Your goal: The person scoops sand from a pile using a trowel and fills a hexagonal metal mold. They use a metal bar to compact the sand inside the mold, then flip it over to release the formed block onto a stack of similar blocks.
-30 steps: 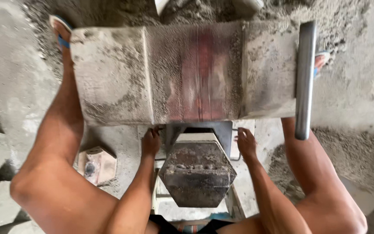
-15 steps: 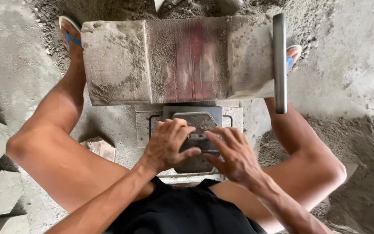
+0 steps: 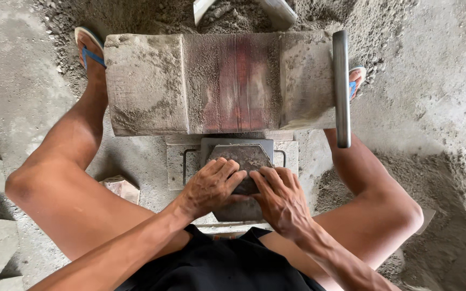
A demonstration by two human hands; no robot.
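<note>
both hands are flat on the hexagon block (image 3: 244,161) sitting in the metal mould (image 3: 190,161) on the floor, just below the big dusty press box (image 3: 217,81). left hand (image 3: 211,186) has its fingers spread and lying over the block's top, right hand (image 3: 279,196) the same beside it, fingertips nearly touching. neither is curled round anything, it's palms and pads pressing down, no real grip. block looks dark and damp, edges sharp where i can see them.

if you ask me the trick here is even pressure, keep the fingers flat so you don't dent the face, and stay off the corners since those would crumble first. the steel handle (image 3: 341,89) sits off to the right, untouched. grey sand (image 3: 432,108) everywhere, flip-flops planted either side.
</note>
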